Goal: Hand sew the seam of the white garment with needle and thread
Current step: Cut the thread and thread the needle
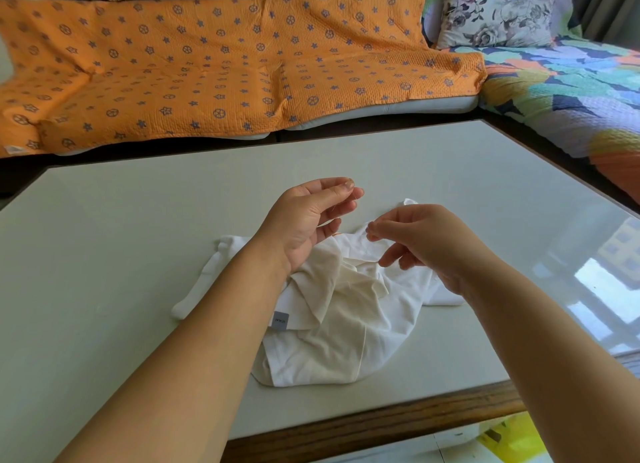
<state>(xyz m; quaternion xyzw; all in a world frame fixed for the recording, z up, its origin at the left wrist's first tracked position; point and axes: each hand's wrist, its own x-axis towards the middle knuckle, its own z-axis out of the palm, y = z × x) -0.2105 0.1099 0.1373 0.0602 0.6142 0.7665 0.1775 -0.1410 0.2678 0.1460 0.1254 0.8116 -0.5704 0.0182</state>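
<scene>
**Two hands are working above one white garment**

Two bare hands are hovering over one tabletop [138,254], and neither is touching the cloth. The left hand [308,220] is turning its palm inward, with the fingers loosely curled, and its thumb and forefinger are pinching one very thin thread [343,204]. The right hand [426,251] is pressing its thumb tip and forefinger tip together; what is between them is too small to tell. No needle can be made out.

One white garment [339,341] is lying crumpled on the tabletop, directly under both hands, and one grey label [281,321] is showing at its left edge.

Behind the tabletop, two sofa covers are lying side by side: one orange cover [207,74] and one many-coloured cover [561,92]. One flowered cushion [498,15] is leaning on the second.
</scene>
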